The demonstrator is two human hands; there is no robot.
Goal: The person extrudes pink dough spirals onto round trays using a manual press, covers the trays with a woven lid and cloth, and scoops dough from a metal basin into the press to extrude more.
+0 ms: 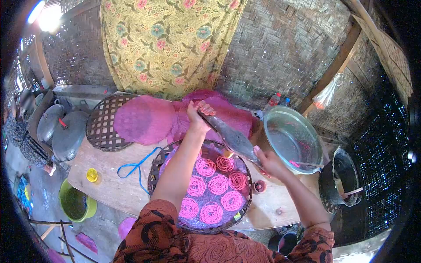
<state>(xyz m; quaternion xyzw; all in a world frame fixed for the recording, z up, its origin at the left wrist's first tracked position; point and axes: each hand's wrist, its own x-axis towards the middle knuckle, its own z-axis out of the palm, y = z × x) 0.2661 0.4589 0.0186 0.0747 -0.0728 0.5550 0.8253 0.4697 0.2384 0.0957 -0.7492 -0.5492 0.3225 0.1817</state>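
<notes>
Left hand (201, 115) and right hand (269, 163) curl round opposite ends of a dark tool (234, 137), presumably steadying it above a tray (249, 193) of pink coils (218, 184).

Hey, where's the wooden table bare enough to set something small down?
The wooden table is bare between the small yellow container and the looped blue strap, and right of the small dark-red pot, in front of the translucent plastic basin. It's crowded where the round woven tray holds pink coils, with magenta cloth behind.

My view: wooden table (280, 209) | I see on it: woven tray (155, 171), blue ribbon (139, 165), yellow cup (92, 175), plastic tub (285, 140)
</notes>
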